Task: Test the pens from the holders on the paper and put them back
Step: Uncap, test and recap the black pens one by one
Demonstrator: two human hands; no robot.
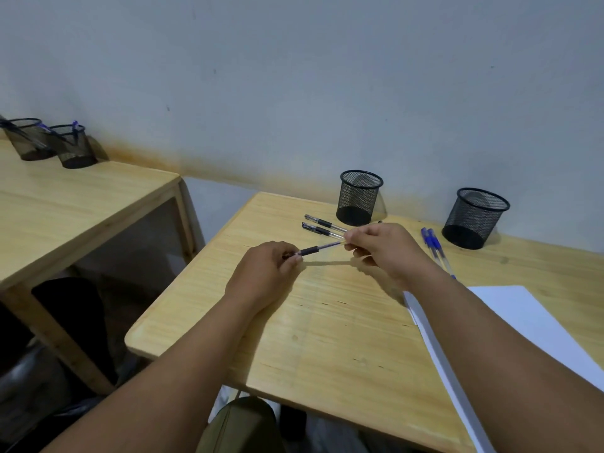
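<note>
While both hands pinch it | pen [322, 248] spans left fingers [289, 258], right fingers [351, 238]

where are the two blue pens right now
In the head view, the two blue pens lie on the desk, right of the right hand, beside the right mesh holder.

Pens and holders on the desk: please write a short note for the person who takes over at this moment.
Left hand and right hand: both grip one pen, one at each end, above the desk.
Two black pens lie near the left holder; blue pens lie near the right holder.
Both holders look empty.
Paper lies at the right; no marks visible on it.
Left: test the pens, put all back into the holders.
</note>
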